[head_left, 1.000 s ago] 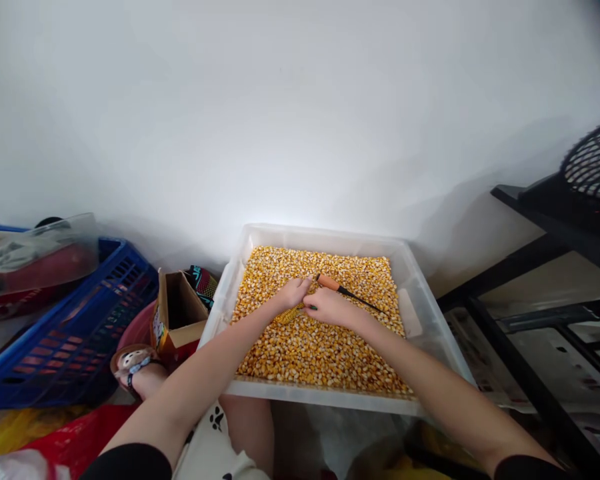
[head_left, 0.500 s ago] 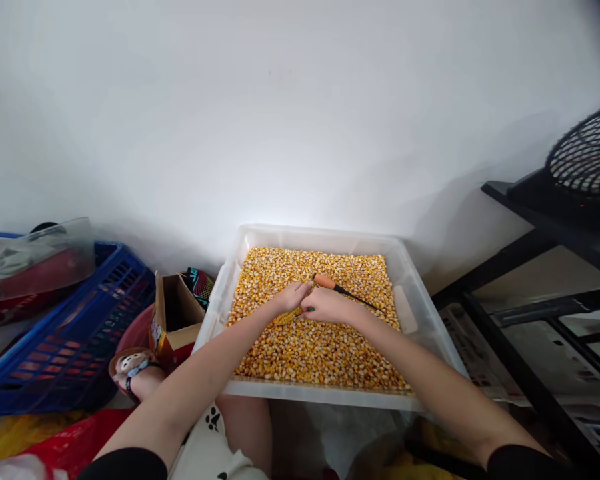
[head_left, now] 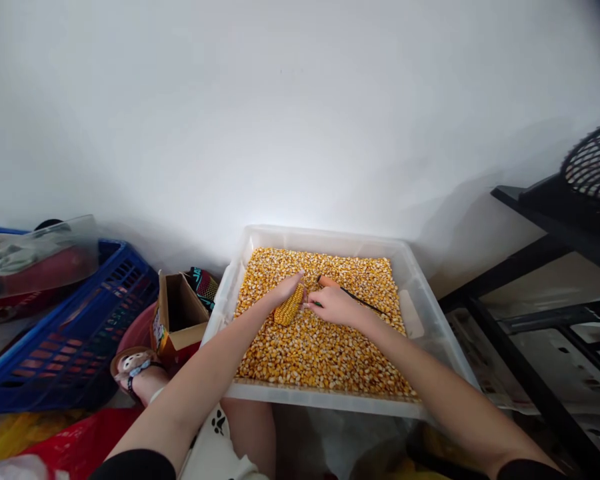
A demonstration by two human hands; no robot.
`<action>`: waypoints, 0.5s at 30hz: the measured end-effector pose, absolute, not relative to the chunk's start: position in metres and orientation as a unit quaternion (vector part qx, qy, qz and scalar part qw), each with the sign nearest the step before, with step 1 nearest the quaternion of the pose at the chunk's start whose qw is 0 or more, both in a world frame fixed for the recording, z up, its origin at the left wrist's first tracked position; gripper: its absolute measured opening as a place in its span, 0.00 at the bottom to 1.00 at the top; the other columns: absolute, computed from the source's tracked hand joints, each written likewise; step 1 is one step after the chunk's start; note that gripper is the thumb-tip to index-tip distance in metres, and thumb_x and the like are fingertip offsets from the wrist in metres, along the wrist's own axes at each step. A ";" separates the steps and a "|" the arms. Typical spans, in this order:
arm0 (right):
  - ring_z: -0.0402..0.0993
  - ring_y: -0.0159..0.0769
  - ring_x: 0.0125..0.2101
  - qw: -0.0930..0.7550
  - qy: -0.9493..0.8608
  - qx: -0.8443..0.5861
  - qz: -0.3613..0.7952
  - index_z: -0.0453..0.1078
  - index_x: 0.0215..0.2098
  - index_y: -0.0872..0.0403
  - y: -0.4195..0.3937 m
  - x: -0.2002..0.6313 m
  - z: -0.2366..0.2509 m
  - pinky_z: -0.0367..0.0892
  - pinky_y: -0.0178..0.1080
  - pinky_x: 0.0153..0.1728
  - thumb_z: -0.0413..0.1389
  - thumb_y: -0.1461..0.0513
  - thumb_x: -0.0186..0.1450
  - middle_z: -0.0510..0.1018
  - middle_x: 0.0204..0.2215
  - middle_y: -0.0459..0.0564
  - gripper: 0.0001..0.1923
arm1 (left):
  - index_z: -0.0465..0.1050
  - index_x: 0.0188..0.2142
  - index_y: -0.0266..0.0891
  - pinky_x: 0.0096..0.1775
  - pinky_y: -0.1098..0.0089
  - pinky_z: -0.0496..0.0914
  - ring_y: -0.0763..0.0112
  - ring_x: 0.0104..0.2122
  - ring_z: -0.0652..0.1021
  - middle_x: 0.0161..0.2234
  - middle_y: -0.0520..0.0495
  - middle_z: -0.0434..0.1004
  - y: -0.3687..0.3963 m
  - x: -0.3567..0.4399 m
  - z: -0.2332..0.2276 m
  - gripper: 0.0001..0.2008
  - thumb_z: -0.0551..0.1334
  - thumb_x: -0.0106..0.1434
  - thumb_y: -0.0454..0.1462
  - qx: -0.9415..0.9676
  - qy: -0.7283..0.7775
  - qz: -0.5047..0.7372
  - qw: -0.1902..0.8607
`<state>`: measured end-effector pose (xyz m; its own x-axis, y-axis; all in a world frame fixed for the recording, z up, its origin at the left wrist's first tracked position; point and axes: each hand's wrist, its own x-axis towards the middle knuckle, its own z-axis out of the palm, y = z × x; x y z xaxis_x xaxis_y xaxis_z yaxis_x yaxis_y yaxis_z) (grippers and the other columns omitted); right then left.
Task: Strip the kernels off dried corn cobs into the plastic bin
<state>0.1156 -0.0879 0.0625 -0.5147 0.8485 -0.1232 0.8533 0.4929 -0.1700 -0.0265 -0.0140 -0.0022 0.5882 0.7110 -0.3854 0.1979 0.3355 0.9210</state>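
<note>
- The left hand (head_left: 286, 288) is curled around a corn cob (head_left: 289, 305), holding its upper end; the cob lies tilted, its lower end resting on the loose corn kernels (head_left: 320, 347).
- The right hand (head_left: 334, 305) is closed on a tool with an orange handle (head_left: 329, 283), and a thin dark shaft (head_left: 363, 302) pokes out to the right past the knuckles.
- The 2 hands sit just beside each other, fingertips close to touching at the cob's upper end, above the middle of the kernel bed.
- All of it happens inside a clear plastic tray (head_left: 425, 313) filled nearly edge to edge with yellow kernels; the tray stands against the white wall (head_left: 290, 113).
- Both forearms reach in over the tray's near rim, with dark sleeves at the bottom of the view.
- Left of the tray, an open cardboard box (head_left: 177, 313) leans against it, with a foot in a sandal (head_left: 133, 365) just below.
- Further left is a blue plastic crate (head_left: 65, 333) holding a clear-wrapped bundle (head_left: 35, 257).
- On the right, a black metal rack (head_left: 540, 280) stands, with a round mesh piece (head_left: 597, 160) on top near the frame edge.
</note>
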 end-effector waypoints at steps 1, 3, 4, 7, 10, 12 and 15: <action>0.68 0.35 0.32 0.010 0.864 0.494 -0.099 0.72 0.32 0.55 -0.088 0.116 0.063 0.54 0.34 0.34 0.44 0.58 0.65 0.76 0.26 0.51 0.16 | 0.66 0.18 0.35 0.24 0.66 0.64 0.67 0.16 0.69 0.14 0.45 0.68 -0.014 -0.027 -0.003 0.30 0.43 0.57 0.56 0.545 0.409 0.179 0.710; 0.67 0.36 0.33 0.001 0.864 0.495 -0.092 0.72 0.32 0.55 -0.088 0.116 0.065 0.53 0.34 0.33 0.45 0.58 0.65 0.75 0.24 0.51 0.15 | 0.66 0.19 0.34 0.23 0.66 0.64 0.67 0.15 0.69 0.14 0.46 0.67 -0.013 -0.028 -0.004 0.30 0.43 0.57 0.56 0.548 0.396 0.180 0.715; 0.67 0.36 0.33 -0.004 0.864 0.495 -0.089 0.72 0.32 0.55 -0.088 0.117 0.065 0.53 0.34 0.32 0.45 0.59 0.64 0.74 0.24 0.51 0.15 | 0.67 0.20 0.34 0.23 0.66 0.64 0.68 0.15 0.69 0.14 0.46 0.67 -0.013 -0.028 -0.005 0.30 0.43 0.57 0.56 0.550 0.391 0.182 0.715; 0.67 0.37 0.34 -0.014 0.867 0.491 -0.084 0.72 0.30 0.55 -0.087 0.118 0.064 0.52 0.35 0.31 0.46 0.59 0.64 0.73 0.22 0.50 0.14 | 0.66 0.20 0.34 0.23 0.67 0.64 0.69 0.15 0.68 0.13 0.47 0.67 -0.013 -0.029 -0.004 0.30 0.41 0.58 0.55 0.552 0.388 0.177 0.716; 0.66 0.37 0.33 -0.022 0.870 0.485 -0.080 0.72 0.29 0.54 -0.086 0.119 0.063 0.51 0.35 0.31 0.47 0.60 0.63 0.73 0.21 0.50 0.13 | 0.65 0.19 0.35 0.24 0.67 0.64 0.70 0.15 0.68 0.13 0.47 0.66 -0.015 -0.029 -0.001 0.29 0.41 0.59 0.54 0.548 0.398 0.172 0.715; 0.66 0.36 0.33 -0.025 0.874 0.479 -0.081 0.72 0.29 0.54 -0.086 0.119 0.063 0.51 0.35 0.31 0.47 0.60 0.63 0.73 0.21 0.50 0.13 | 0.64 0.19 0.35 0.24 0.67 0.64 0.70 0.15 0.68 0.13 0.47 0.66 -0.018 -0.028 0.002 0.28 0.41 0.59 0.53 0.550 0.406 0.179 0.708; 0.67 0.35 0.31 -0.025 0.877 0.470 -0.096 0.71 0.28 0.55 -0.085 0.119 0.060 0.51 0.34 0.30 0.47 0.60 0.63 0.74 0.22 0.50 0.12 | 0.64 0.19 0.36 0.24 0.67 0.64 0.70 0.15 0.68 0.13 0.48 0.66 -0.021 -0.026 0.006 0.28 0.42 0.59 0.53 0.560 0.418 0.191 0.690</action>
<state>0.1190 -0.0849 0.0598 -0.5572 0.8291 -0.0456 0.8194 0.5401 -0.1920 -0.0257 -0.0213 0.0055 0.5780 0.7313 -0.3621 0.2041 0.3001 0.9318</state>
